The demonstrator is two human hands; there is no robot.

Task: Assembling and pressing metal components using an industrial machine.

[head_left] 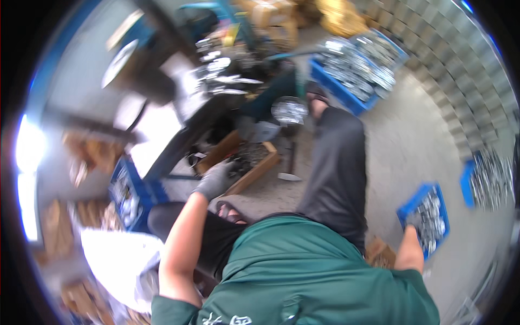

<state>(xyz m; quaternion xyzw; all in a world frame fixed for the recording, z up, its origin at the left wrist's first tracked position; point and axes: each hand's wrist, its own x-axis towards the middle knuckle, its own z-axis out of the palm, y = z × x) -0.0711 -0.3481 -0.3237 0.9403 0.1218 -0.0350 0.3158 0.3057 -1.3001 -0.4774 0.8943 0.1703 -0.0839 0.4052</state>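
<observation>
My left hand [213, 181], in a grey glove, is at the near left side of an open wooden box [251, 180]. Small dark metal pieces [250, 155] lie inside that box; blur hides what the fingertips do there. Out to the right, my right hand [413, 221] reaches into the near left part of a blue bin [444, 211] full of shiny metal parts [430, 218]. Its fingers blend into those parts, so their grip does not show.
Shiny metal pieces fill a large blue crate [346, 100] beyond my feet and another blue bin [467, 184] at far right. A workbench [157, 127] stands left, near a blue crate [145, 192] and a white sack [116, 260]. Stacked grey pieces [449, 70] line the right side.
</observation>
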